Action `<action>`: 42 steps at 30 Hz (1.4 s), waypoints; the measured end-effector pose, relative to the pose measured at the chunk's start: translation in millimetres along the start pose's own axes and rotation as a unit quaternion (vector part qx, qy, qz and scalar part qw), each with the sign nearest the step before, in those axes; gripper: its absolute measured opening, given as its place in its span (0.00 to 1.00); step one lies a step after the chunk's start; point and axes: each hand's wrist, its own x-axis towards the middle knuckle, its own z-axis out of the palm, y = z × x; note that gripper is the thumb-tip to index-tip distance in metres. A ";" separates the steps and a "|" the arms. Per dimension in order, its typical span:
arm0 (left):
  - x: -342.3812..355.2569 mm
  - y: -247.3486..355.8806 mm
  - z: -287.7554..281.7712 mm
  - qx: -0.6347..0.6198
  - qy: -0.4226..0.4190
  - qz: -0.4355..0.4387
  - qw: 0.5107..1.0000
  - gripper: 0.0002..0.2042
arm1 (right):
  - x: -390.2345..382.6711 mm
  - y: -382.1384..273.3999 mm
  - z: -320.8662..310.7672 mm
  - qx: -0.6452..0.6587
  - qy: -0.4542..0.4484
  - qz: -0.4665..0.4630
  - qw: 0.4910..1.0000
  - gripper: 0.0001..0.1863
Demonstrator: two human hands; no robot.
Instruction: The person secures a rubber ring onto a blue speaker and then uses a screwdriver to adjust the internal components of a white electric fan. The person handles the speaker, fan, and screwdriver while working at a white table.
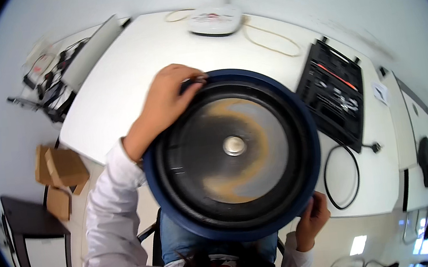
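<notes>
A large round dark-blue appliance with a black inner ring, which looks like an electric cooker body, is held up over the table edge and my lap. Its open side faces me. Inside lies a grey, brown-stained plate with a silver metal button at its centre. My left hand pinches the rim at the upper left, around a small dark tab. At the lower right, my right hand is closed on the rim, its fingers partly hidden behind it. The appliance's underside is out of sight.
On the white table, a black tool case lies open at the right. A black power cord loops beside it. A white base with a beige cord stands at the back. Cardboard boxes and a dark chair are at the left.
</notes>
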 end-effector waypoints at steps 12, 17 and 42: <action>-2.4 11.1 4.0 -0.016 -0.018 -0.114 0.993 0.05 | 14.2 -18.2 6.8 0.032 -0.010 -0.038 0.999 0.17; -12.7 -4.2 -3.5 -0.040 0.095 -0.154 0.983 0.04 | 14.7 -8.8 -1.8 -0.104 0.046 -0.110 0.987 0.22; -185.3 70.9 -45.2 -0.259 0.111 -0.377 0.882 0.35 | 48.8 -19.9 -64.5 0.068 0.258 -0.001 0.964 0.11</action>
